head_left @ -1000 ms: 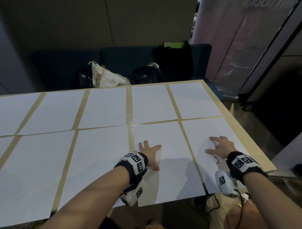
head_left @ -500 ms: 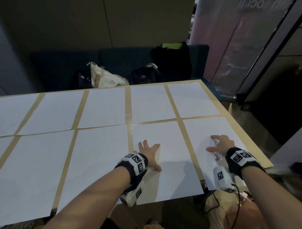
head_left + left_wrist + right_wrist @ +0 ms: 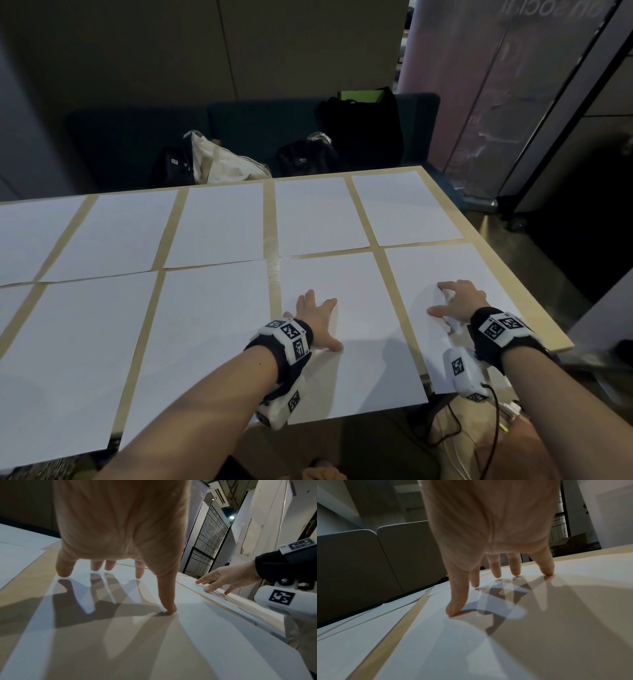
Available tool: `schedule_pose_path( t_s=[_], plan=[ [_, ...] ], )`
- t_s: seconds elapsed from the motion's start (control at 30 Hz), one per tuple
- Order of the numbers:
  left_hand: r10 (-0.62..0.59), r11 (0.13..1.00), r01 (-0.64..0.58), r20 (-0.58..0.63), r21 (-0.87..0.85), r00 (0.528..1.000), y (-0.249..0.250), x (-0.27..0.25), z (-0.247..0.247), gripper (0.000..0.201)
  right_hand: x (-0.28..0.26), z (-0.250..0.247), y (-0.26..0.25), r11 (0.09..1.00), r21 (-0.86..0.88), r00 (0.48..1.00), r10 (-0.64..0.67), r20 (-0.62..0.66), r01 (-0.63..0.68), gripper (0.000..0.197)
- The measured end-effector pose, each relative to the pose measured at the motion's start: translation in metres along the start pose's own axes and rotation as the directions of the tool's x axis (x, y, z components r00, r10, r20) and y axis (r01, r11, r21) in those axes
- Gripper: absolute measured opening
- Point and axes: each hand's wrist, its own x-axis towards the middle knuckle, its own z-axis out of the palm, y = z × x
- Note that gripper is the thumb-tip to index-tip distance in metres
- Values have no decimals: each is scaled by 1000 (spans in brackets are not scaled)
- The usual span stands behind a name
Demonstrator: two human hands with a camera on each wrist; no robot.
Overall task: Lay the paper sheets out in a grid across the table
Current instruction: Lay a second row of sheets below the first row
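White paper sheets lie in two rows on the light wooden table (image 3: 534, 318). My left hand (image 3: 317, 317) is spread flat, with straight fingers pressing the near-row sheet (image 3: 356, 363) second from the right; in the left wrist view its fingertips (image 3: 169, 609) touch that sheet (image 3: 197, 635). My right hand (image 3: 457, 301) rests its fingertips on the rightmost near sheet (image 3: 431, 270), fingers arched and spread; the right wrist view shows its fingertips (image 3: 453, 612) on the paper (image 3: 539, 635). Neither hand grips anything. Both near sheets overhang the table's front edge.
A dark sofa (image 3: 260, 137) stands behind the table, holding a cream bag (image 3: 219, 161) and black bags (image 3: 363, 126). The table's right edge (image 3: 507, 270) lies close to my right hand. Cables (image 3: 455, 425) hang below the front edge.
Both hands stay on their sheets. The right hand and its sheet have slid slightly towards me; the left hand has barely moved.
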Motion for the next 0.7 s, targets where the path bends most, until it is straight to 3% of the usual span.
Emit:
schedule_pose_path(
  t_s=[0.7],
  plan=[
    [-15,1000,15,-48,-4,999,1,2,-2,78,6,3,-4,997,78,999,-1,-45,5,74]
  ],
)
